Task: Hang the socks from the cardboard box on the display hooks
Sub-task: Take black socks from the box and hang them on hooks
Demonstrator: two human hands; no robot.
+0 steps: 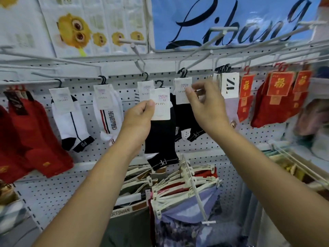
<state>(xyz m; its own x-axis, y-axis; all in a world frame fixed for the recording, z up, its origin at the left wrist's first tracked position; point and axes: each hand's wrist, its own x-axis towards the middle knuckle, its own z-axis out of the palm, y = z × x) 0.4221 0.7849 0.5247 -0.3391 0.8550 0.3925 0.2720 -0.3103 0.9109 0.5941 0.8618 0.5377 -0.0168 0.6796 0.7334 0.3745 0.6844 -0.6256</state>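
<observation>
Currently, the left hand is clamped by thumb and fingers on the card of a black sock pair, held up near the pegboard's upper edge.

Right hand: raised, fingers spread, thumb at the hung sock's card; grip unclear.

Best approach: lift its hanger over the display hook tip and keep the card vertical.

Sock aisle of a retail shop. A white pegboard wall carries long metal display hooks. They are hung with packaged socks on small black hangers, each with a paper brand label. Red socks at the right bear gold-printed cards. A blue brand banner hangs above. Underwear on clip hangers fills the row below.
</observation>
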